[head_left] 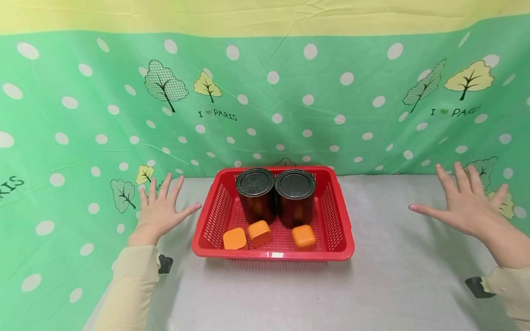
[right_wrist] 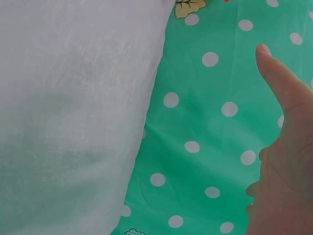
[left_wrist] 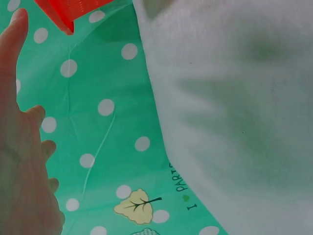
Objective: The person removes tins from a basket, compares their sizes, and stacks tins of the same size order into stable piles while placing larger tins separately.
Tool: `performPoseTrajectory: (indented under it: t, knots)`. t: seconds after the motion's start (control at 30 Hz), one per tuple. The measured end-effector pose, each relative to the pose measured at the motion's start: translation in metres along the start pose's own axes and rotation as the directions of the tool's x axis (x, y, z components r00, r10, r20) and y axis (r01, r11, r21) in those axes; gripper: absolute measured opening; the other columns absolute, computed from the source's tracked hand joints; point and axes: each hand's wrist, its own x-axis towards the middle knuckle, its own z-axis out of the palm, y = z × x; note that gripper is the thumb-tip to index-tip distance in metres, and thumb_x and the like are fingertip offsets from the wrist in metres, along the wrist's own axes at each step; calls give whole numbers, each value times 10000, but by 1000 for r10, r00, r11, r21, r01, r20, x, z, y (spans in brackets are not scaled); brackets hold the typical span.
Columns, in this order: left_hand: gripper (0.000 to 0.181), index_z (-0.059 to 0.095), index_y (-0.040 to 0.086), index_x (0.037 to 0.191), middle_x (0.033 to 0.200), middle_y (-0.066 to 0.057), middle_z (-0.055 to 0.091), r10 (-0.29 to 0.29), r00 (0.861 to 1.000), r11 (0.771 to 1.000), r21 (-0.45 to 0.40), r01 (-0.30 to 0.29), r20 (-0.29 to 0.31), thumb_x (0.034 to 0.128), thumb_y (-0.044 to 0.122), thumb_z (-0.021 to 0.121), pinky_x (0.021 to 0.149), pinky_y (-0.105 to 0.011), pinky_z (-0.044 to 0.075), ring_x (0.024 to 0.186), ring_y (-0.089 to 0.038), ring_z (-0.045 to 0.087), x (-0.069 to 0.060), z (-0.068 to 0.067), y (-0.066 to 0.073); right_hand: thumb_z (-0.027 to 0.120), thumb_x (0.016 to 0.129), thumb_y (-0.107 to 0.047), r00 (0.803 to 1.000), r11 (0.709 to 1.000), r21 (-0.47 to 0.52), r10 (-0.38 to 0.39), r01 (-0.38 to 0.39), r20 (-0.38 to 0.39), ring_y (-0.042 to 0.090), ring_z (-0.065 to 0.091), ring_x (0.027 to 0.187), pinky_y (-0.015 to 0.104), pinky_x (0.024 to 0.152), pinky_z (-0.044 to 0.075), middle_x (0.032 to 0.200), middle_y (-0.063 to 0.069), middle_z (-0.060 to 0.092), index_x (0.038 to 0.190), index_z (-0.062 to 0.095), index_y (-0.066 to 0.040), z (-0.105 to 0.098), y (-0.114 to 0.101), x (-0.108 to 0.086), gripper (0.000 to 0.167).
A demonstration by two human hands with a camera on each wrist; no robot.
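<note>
A red plastic basket [head_left: 271,254] with perforated walls stands on the table in the head view. Inside it, side by side at the back, are two dark cylindrical cans, the left can [head_left: 257,202] touching or nearly touching the right can [head_left: 295,202]. Along the basket's front lie three orange blocks with rounded edges: a left block [head_left: 235,239], a middle block [head_left: 260,233] and a right block [head_left: 304,236]. My left hand [head_left: 159,214] is held with fingers spread, left of the basket. Well to the basket's right, my right hand [head_left: 469,204] also has its fingers spread. Neither hand holds anything.
A pale grey cloth covers the table [head_left: 273,299]. Behind it and at both sides hangs a green curtain [head_left: 273,101] with white dots and printed trees. Dark pieces [head_left: 165,264] show at each sleeve's cuff.
</note>
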Motion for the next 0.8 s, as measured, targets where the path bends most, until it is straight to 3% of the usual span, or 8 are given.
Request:
performPoseTrajectory:
  t: [0.8]
  knots:
    - [1014, 65, 251, 1618, 1677, -190, 67, 23, 1000, 1000, -14, -23, 2, 859, 791, 465, 1133, -788, -95, 1494, -562, -28, -1, -7, 8, 601, 804, -757, 999, 1000, 4, -30, 30, -14, 483, -233, 1489, 922, 932, -119, 1622, 275, -190, 1587, -160, -196, 0, -8, 0, 1227]
